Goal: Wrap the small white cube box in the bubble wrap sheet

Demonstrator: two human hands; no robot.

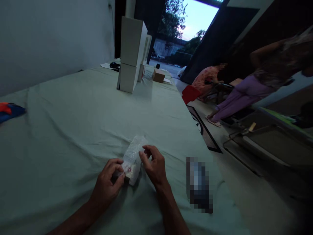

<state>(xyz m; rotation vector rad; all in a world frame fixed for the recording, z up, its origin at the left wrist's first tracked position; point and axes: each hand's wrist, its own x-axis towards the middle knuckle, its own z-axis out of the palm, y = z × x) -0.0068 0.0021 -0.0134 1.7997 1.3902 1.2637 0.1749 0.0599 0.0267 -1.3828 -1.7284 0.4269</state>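
Curling my left hand (107,179) around the near left end of a clear bubble wrap piece (134,150), right in front of me on the green cloth (73,156). The fingertips are at its edge, but I honestly can't tell if they're pinching it or just touching. My right hand (155,166) is at the wrap's right side, thumb and index bent with only a narrow gap between them, not clamped on anything I can see. Some small pale item sits at the near end of the wrap, too blurry to name.

Near right on the cloth there's a pixelated dark object (199,184), no clue what. Over on the left edge lies a blue and orange thing (12,112). Off the right side, a metal-framed piece of furniture (266,150) stands on the floor. Farther up the table is a tall white box (132,54), with a small brown box (158,75) past it to the right. Two people, one standing in purple trousers (241,93), one seated, are over right, and trees (171,16) show through the far opening.
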